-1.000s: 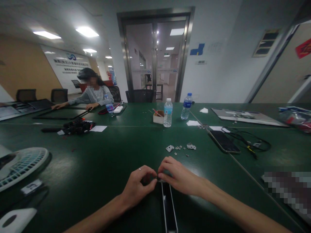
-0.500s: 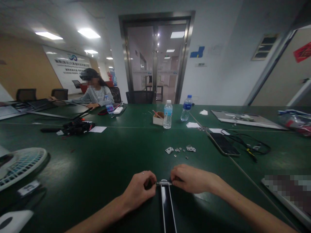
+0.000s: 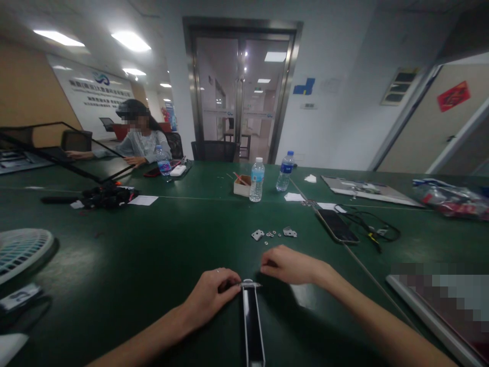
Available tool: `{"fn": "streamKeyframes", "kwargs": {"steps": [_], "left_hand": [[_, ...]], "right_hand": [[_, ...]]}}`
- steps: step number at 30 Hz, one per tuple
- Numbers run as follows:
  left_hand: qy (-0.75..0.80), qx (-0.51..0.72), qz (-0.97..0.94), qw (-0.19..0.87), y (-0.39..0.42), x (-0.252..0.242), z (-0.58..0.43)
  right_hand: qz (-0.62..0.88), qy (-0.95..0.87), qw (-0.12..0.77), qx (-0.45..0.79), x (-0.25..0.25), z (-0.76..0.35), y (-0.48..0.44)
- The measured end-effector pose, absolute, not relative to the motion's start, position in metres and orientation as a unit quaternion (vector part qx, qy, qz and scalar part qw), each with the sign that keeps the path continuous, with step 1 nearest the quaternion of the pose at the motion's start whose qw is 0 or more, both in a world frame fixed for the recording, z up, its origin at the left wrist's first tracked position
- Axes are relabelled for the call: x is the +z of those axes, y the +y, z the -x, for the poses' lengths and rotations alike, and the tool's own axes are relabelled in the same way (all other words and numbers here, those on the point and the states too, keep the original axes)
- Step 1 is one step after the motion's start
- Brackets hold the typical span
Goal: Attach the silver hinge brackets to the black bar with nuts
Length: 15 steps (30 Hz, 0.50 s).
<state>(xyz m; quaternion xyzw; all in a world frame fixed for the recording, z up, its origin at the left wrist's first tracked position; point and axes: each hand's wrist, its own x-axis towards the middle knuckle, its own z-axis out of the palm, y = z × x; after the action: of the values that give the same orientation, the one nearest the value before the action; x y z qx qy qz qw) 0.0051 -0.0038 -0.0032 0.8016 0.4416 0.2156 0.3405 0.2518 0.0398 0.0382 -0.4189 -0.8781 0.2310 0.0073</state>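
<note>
A long dark strip with pale edges (image 3: 253,326) lies on the table, pointing toward me. A thin metal crosspiece (image 3: 250,284) spans its far end. The closed fingertips of my left hand (image 3: 208,298) pinch the left end of this crosspiece. My right hand (image 3: 292,265) is just off its right end, raised a little, with fingers curled together; whatever they may hold is hidden. Beyond my right hand lie several small metal rings (image 3: 270,234). Two small metal brackets flank them, a left bracket (image 3: 257,235) and a right bracket (image 3: 290,232).
A phone (image 3: 336,226) and black cables (image 3: 382,224) lie to the right. Farther back stand a small box (image 3: 241,188), a water bottle (image 3: 257,181) and a blue-labelled bottle (image 3: 285,172). At left are a white fan (image 3: 26,250) and a person (image 3: 141,137) seated across the table.
My right hand has left the crosspiece and moved up and away, toward the small rings. My left hand keeps its pinch. The whole view has shifted slightly.
</note>
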Motion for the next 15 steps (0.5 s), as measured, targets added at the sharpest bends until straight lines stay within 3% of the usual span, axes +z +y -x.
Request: {"fn": "streamKeyframes", "kwargs": {"steps": [7, 15], "left_hand": [[0.449, 0.214, -0.794, 0.348, -0.005, 0.000, -0.006], [0.440, 0.209, -0.805, 0.338, -0.004, -0.003, -0.004]], "right_hand": [[0.583, -0.808, 0.085, 0.008, 0.010, -0.277, 0.090], [0.557, -0.825, 0.092, 0.005, -0.016, -0.284, 0.102]]}}
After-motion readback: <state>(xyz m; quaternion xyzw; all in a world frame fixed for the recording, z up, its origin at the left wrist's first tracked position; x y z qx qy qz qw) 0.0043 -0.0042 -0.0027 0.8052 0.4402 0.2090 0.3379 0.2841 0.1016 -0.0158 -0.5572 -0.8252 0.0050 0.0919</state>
